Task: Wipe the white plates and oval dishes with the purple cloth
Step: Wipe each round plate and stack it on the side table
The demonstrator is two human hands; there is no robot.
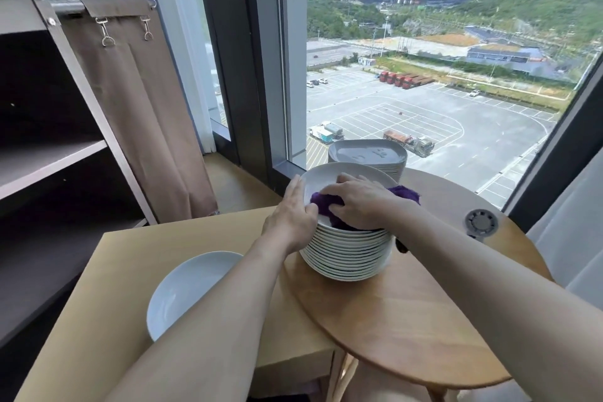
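The right hand (355, 202) grips the purple cloth (404, 193), pressing it into the top plate (326, 174) of the stack (346, 254). The left hand (290, 215) lies flat-fingered against that plate's rim. Oval dishes (367, 153) stand behind the stack, a lone plate (182, 290) left of it.
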